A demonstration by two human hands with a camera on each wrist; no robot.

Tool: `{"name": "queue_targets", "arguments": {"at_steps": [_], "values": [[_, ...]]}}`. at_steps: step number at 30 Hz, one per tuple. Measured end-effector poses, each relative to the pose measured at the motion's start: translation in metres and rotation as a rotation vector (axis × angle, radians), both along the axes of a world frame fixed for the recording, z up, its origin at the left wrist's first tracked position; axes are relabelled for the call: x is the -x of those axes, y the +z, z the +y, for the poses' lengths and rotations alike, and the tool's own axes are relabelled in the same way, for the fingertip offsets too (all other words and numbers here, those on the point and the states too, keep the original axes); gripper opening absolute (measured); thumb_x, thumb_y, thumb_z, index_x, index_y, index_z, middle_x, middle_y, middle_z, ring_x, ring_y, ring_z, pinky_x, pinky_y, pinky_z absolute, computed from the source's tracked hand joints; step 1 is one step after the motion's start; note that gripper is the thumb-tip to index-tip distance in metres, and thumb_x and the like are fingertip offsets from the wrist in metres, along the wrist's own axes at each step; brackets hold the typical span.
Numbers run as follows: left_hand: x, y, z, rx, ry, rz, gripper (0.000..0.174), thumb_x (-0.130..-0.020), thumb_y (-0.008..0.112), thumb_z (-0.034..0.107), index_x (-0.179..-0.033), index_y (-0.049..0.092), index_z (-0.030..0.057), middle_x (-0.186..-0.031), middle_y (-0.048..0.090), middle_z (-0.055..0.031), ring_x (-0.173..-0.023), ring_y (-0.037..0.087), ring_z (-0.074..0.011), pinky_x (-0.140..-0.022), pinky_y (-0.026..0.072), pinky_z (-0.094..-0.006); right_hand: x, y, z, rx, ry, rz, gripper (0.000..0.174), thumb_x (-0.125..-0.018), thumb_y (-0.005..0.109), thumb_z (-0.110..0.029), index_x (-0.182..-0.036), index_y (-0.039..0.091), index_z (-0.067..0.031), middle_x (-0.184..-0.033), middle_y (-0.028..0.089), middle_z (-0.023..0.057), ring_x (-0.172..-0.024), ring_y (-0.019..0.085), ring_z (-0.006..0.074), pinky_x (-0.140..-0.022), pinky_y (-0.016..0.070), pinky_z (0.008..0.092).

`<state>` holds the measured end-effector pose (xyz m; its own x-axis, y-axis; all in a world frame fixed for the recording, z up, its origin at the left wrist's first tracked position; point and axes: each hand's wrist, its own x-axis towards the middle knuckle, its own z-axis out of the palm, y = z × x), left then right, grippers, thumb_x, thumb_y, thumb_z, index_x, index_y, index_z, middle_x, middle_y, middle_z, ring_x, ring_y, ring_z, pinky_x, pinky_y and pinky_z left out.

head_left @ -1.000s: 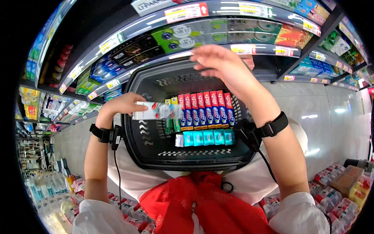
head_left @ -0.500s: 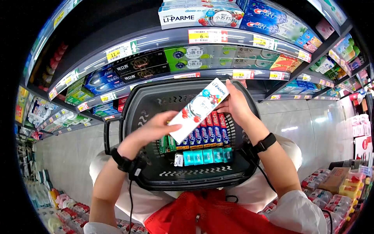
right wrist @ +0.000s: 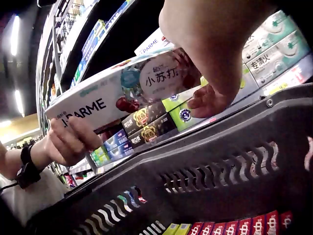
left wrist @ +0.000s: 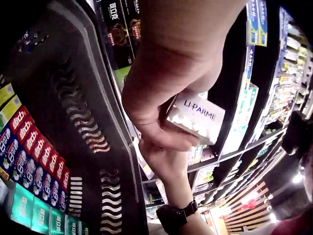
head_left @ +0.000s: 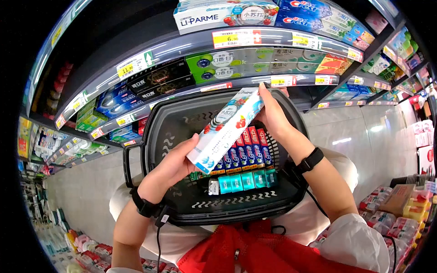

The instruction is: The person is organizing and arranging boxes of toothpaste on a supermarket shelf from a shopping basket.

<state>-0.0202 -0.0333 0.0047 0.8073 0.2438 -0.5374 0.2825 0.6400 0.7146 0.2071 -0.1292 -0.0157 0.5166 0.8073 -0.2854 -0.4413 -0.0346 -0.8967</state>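
Both hands hold a long white LI-PARME toothpaste box point(head_left: 225, 129) slantwise above a black shopping basket point(head_left: 236, 217). My left hand point(head_left: 174, 157) grips its lower, nearer end. My right hand point(head_left: 273, 113) has the upper end, thumb along the edge and fingers curled behind it. Cherries and a round label show on the box's side point(right wrist: 146, 78) in the right wrist view. Beneath it in the basket stand a row of red and blue toothpaste boxes point(head_left: 258, 152), partly hidden, and a row of teal boxes point(head_left: 248, 181). A small white box point(head_left: 213, 186) ends the teal row.
Shelves of toothpaste curve around beyond the basket. Another LI-PARME box point(head_left: 227, 16) lies on the upper shelf beside blue Crest boxes point(head_left: 309, 18). Black boxes point(head_left: 161, 79) and green boxes point(head_left: 211, 66) fill the shelf below. Packed bottles point(head_left: 382, 223) stand on the floor at right.
At first only the left hand held the box, at the basket's left side, with the right hand raised apart. The right hand then took its far end, and the box has since turned about its length.
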Motion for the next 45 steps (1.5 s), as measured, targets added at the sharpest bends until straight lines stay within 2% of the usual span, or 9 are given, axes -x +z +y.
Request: {"name": "queue_targets", "arguments": {"at_steps": [2,3,5,9,13,16,21,30,45], "values": [[0.001,-0.001,0.000,0.068,0.031,0.005,0.051,-0.092,0.033,0.041,-0.119,0.044,-0.0004,-0.094,0.059,-0.0118,-0.077,0.060,-0.0173,-0.061,0.0487,-0.0284,-0.003,0.005,-0.003,-0.106,0.174,-0.029,0.049,-0.091,0.035,-0.042,-0.116,0.045,-0.0016,-0.113,0.053,0.0126,-0.101,0.052,0.0194,-0.089,0.0402,0.0350],[0.001,-0.005,0.002,0.246,-0.038,-0.170,0.052,-0.092,0.029,0.041,-0.118,0.043,-0.0014,-0.087,0.058,-0.0136,-0.069,0.059,-0.0191,-0.058,0.0481,-0.0286,-0.004,0.006,-0.003,-0.204,0.243,-0.034,0.049,-0.091,0.037,-0.039,-0.121,0.042,-0.0003,-0.114,0.053,0.0126,-0.105,0.050,0.0200,-0.093,0.0359,0.0356],[0.002,-0.005,-0.002,0.475,-0.004,-0.241,0.052,-0.091,0.025,0.039,-0.117,0.042,-0.0038,-0.072,0.054,-0.0163,-0.051,0.054,-0.0231,-0.050,0.0470,-0.0302,-0.001,0.010,-0.003,-0.220,0.244,0.001,0.045,-0.091,0.039,-0.036,-0.117,0.046,-0.0006,-0.112,0.054,0.0117,-0.099,0.054,0.0183,-0.086,0.0423,0.0336],[0.005,-0.011,0.002,0.302,-0.051,-0.323,0.052,-0.089,0.031,0.040,-0.118,0.042,-0.0016,-0.079,0.058,-0.0185,-0.056,0.058,-0.0226,-0.055,0.0493,-0.0314,0.001,0.008,-0.003,-0.029,0.223,-0.147,0.046,-0.089,0.042,-0.042,-0.106,0.053,-0.0005,-0.091,0.060,0.0076,-0.075,0.060,0.0129,-0.062,0.0498,0.0253],[0.001,-0.010,0.003,0.069,-0.037,-0.158,0.062,-0.088,0.029,0.050,-0.123,0.040,-0.0001,-0.099,0.059,-0.0229,-0.069,0.062,-0.0238,-0.061,0.0504,-0.0329,-0.001,0.009,-0.006,0.117,0.162,-0.199,0.058,-0.082,0.046,-0.055,-0.091,0.056,0.0009,-0.071,0.058,0.0036,-0.053,0.056,0.0097,-0.041,0.0441,0.0218],[-0.008,0.006,-0.007,0.186,0.178,0.051,0.061,-0.088,0.028,0.051,-0.122,0.044,0.0034,-0.092,0.061,-0.0184,-0.073,0.061,-0.0253,-0.058,0.0519,-0.0336,-0.003,0.002,-0.005,0.102,0.149,-0.288,0.059,-0.083,0.044,-0.056,-0.090,0.056,0.0017,-0.069,0.057,0.0040,-0.050,0.056,0.0107,-0.040,0.0439,0.0218],[-0.009,0.009,-0.001,0.061,0.275,-0.037,0.064,-0.087,0.028,0.054,-0.115,0.047,-0.0010,-0.091,0.062,-0.0157,-0.065,0.061,-0.0236,-0.057,0.0509,-0.0300,-0.001,0.006,-0.008,0.208,0.156,-0.218,0.064,-0.082,0.042,-0.058,-0.091,0.054,0.0046,-0.066,0.054,0.0064,-0.047,0.055,0.0141,-0.039,0.0438,0.0231],[-0.008,0.007,0.034,-0.277,0.241,0.017,0.056,-0.090,0.028,0.044,-0.109,0.050,-0.0032,-0.084,0.064,-0.0137,-0.063,0.061,-0.0219,-0.054,0.0496,-0.0316,0.014,0.007,-0.013,0.218,0.205,-0.173,0.062,-0.087,0.037,-0.052,-0.105,0.046,0.0068,-0.077,0.056,0.0150,-0.042,0.056,0.0217,-0.034,0.0443,0.0267],[-0.017,-0.030,0.020,-0.194,0.343,0.285,0.042,-0.090,0.027,0.038,-0.102,0.051,0.0050,-0.090,0.061,-0.0107,-0.083,0.058,-0.0218,-0.068,0.0447,-0.0376,0.031,0.000,-0.035,0.311,0.119,0.023,0.038,-0.088,0.041,-0.042,-0.097,0.050,-0.0063,-0.075,0.060,0.0054,-0.055,0.057,0.0139,-0.049,0.0440,0.0252]]}}
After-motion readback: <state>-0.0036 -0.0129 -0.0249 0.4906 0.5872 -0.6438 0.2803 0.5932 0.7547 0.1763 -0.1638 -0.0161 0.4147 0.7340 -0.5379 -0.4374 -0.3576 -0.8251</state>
